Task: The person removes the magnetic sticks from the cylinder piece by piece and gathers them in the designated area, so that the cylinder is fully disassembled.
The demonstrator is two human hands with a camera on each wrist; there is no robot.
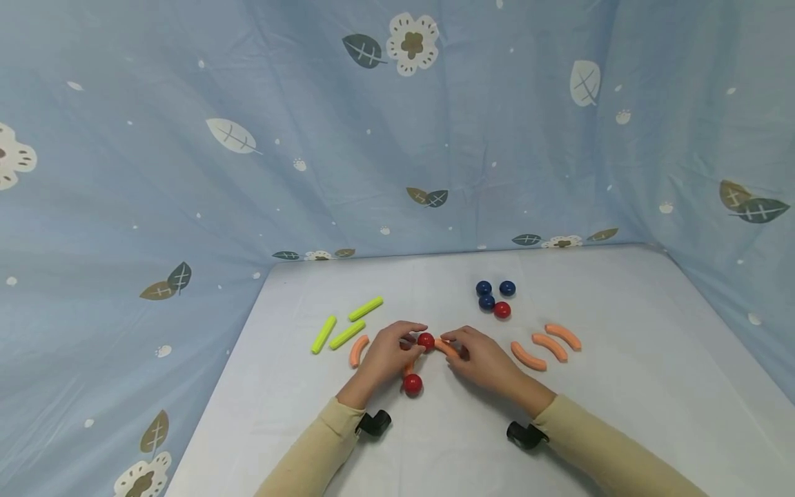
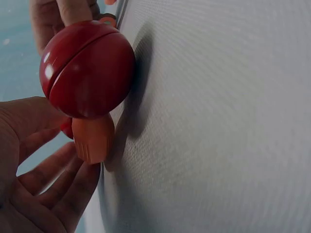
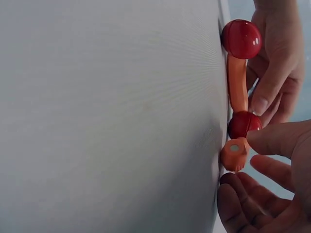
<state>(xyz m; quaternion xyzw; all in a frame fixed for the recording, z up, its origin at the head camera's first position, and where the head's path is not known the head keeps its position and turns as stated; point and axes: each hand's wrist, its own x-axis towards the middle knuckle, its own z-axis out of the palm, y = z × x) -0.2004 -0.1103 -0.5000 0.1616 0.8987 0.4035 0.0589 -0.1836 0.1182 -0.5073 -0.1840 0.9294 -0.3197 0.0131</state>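
Note:
In the head view my left hand (image 1: 390, 352) pinches a glossy red ball (image 1: 426, 341) between thumb and index finger. Facing it, my right hand (image 1: 483, 360) holds a curved orange stick (image 1: 446, 348) whose far end meets that ball. A second orange stick (image 3: 237, 85) runs from the pinched ball to another red ball (image 1: 413, 385), nearer the body and resting on the table. The right wrist view shows a pale round spot (image 3: 234, 148) on the end of the held stick. The left palm hides part of the joined pieces.
Lime-green sticks (image 1: 346, 335) and one curved orange stick (image 1: 358, 351) lie left of the hands. Several dark blue balls (image 1: 487, 302) and a red ball (image 1: 502, 310) sit farther back. Curved orange sticks (image 1: 549, 347) lie at right. A blue patterned curtain (image 1: 397, 124) surrounds the white table (image 1: 621, 414).

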